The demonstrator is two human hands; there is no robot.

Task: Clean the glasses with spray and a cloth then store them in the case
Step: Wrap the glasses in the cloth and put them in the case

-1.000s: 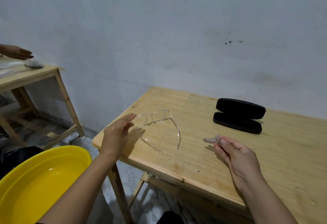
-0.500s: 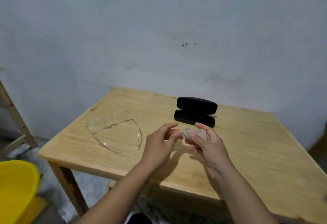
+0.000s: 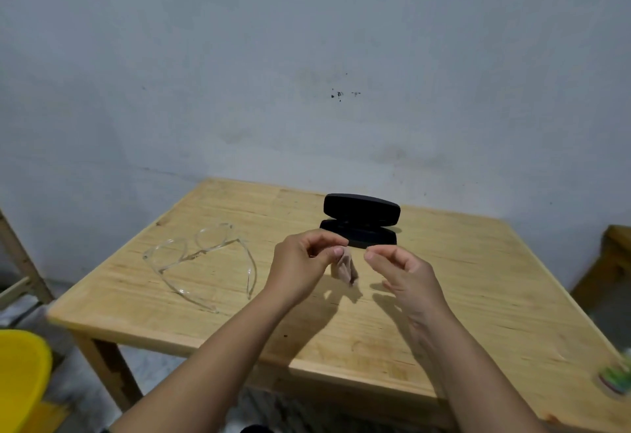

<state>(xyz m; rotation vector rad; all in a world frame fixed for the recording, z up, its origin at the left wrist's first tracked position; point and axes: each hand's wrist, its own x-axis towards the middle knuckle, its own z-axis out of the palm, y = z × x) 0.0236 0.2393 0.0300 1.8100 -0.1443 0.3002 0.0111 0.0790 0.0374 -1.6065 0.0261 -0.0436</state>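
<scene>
**Cloth pinched above the counter, glasses lying to the left**

Nearest you, at the right edge of the counter, sits a blurred green and pink object; it's too smeared to identify. Low on the left, off the counter, is a yellow tub.

Both your forearms reach forward over the wood. Your left hand has its grip clamped on a small pale cloth, thumb and fingertips pinching its top so it hangs down crumpled just above the surface. Your right hand is just beside the cloth with thumb and forefinger pressed together; whether they catch any fabric cannot be told.

To the left of your hands, well apart from them, the clear glasses lie on the counter with both temple arms unfolded toward you.

Just past your fingertips, the black case stands open, its lid raised.

Behind it rises a grey wall with a few dark specks.
</scene>
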